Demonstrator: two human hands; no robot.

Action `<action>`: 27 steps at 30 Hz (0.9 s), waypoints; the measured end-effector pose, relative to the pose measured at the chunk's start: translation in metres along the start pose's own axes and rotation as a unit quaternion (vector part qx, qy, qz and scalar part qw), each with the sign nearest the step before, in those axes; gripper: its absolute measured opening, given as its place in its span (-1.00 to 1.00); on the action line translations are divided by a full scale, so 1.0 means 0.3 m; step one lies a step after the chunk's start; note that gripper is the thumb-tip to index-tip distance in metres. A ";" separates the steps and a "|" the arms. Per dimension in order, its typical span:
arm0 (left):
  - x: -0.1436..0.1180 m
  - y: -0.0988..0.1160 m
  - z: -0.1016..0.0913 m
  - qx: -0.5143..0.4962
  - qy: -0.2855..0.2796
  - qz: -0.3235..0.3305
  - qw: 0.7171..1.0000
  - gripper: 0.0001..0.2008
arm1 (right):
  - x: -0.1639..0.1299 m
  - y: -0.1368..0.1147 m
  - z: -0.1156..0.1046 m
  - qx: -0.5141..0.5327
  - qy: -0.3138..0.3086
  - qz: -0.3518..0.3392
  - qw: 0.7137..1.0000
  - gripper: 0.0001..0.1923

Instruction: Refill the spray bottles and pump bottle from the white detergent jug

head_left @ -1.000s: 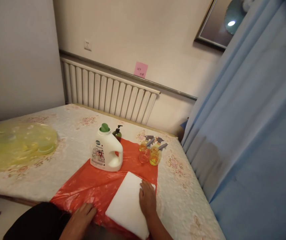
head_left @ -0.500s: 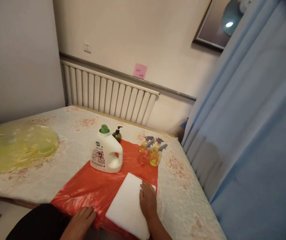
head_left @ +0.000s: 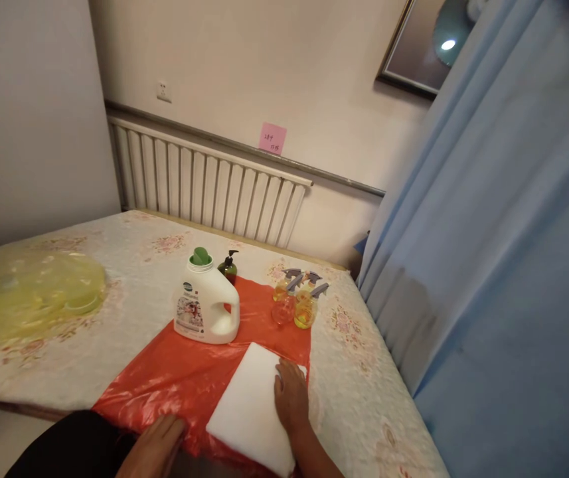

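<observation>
A white rectangular pad (head_left: pixel 249 405), its exact kind unclear, lies on a red plastic sheet (head_left: pixel 145 382) near the front of the bed. Across the pad's right part rests my right hand (head_left: pixel 291 395), palm down with fingers laid flat. My left hand (head_left: pixel 159 438) lies on the front edge of the red sheet, fingers stretched out and holding nothing that I can see. Beyond the pad stands a white detergent jug (head_left: pixel 202 309) with a green cap (head_left: pixel 200 256). Several spray bottles (head_left: pixel 305 311) with grey triggers cluster to its right, holding orange-red and yellow liquid.
A dark green pump bottle (head_left: pixel 228 269) stands behind the jug. Crumpled yellow plastic (head_left: pixel 30 292) lies on the bed's left. A floral cover (head_left: pixel 364 378) spreads over the bed. At the right hangs a blue curtain (head_left: pixel 488 265); a radiator (head_left: pixel 204 182) lines the wall.
The view has turned slightly, so everything sits a little further left. Both hands, the pad and the bottles keep nearly the same places relative to one another.
</observation>
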State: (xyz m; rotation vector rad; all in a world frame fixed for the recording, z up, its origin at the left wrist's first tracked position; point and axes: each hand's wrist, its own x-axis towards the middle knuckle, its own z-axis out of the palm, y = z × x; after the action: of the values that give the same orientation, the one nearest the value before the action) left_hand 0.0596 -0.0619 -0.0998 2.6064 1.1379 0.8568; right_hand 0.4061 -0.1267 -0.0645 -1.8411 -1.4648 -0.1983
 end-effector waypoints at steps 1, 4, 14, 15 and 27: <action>0.005 0.010 -0.002 0.000 0.002 0.007 1.000 -0.76 | 0.000 -0.004 -0.003 0.008 -0.002 0.006 1.000 -0.65; 0.021 0.046 -0.019 0.005 0.019 0.035 0.999 -0.77 | 0.009 -0.016 -0.012 0.035 -0.006 0.025 0.999 -0.64; 0.042 0.114 -0.041 -0.006 0.038 0.075 0.996 -0.78 | 0.036 -0.020 -0.184 0.167 -0.003 0.142 0.976 -0.67; 0.049 0.124 -0.046 -0.014 0.033 0.071 0.997 -0.79 | 0.015 -0.022 -0.212 0.178 -0.002 0.161 0.971 -0.69; 0.031 0.228 -0.055 -0.157 -0.054 -0.038 0.985 -0.80 | -0.370 -0.069 -0.345 0.255 0.022 0.394 0.883 -0.79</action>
State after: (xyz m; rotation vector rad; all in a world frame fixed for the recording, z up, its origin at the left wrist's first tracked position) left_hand 0.0976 -0.1037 -0.0570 2.3088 0.9770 0.7944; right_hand 0.3849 -0.2767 -0.0437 -1.7982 -0.5502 0.4984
